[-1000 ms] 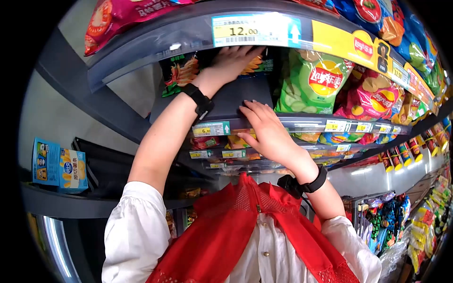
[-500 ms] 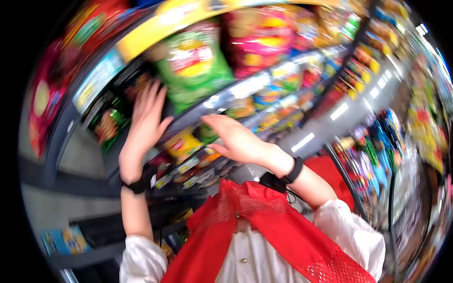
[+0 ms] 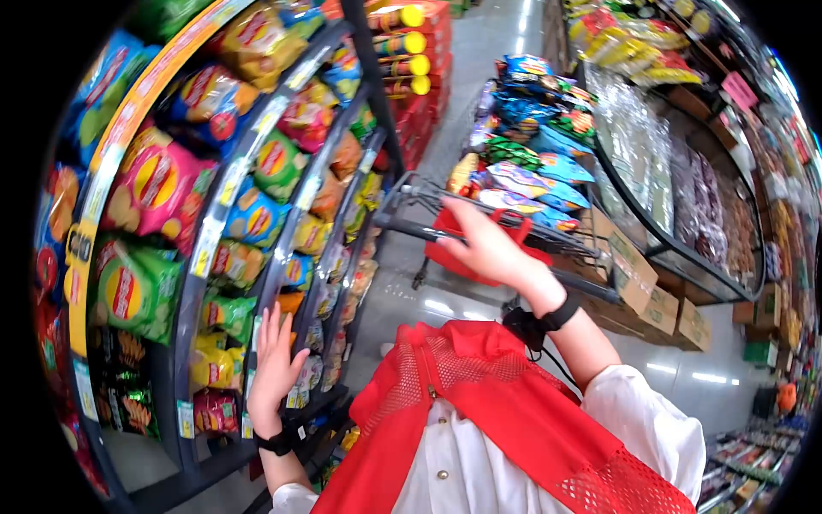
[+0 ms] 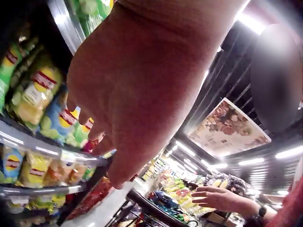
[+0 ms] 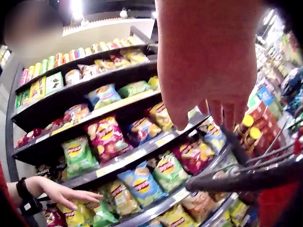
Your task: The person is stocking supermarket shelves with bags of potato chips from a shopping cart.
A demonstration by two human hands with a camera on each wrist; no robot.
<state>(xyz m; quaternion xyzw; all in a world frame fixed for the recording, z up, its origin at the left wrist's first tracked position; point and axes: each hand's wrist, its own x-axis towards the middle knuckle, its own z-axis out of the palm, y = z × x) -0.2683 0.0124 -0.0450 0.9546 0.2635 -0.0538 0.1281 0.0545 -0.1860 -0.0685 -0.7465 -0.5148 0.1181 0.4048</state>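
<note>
My left hand, fingers extended, is beside the shelf edge in front of the lower rows of chip bags, holding nothing. My right hand reaches over the handle side of a shopping cart with its fingers spread out; whether it touches the cart is unclear. A red item lies in the cart beneath that hand. In the right wrist view the right hand hangs above the dark cart handle. The left wrist view shows the left hand with relaxed fingers.
Shelves of chip bags fill the left side. Ahead stand red cartons with yellow-lidded cans. Snack bags are heaped beyond the cart. A black-railed display and cardboard boxes stand at the right, with grey floor between.
The view has swung right from the shelf to the aisle and cart. My left hand has come away from the dark bags on the shelf; my right hand has left the shelf edge for the cart.
</note>
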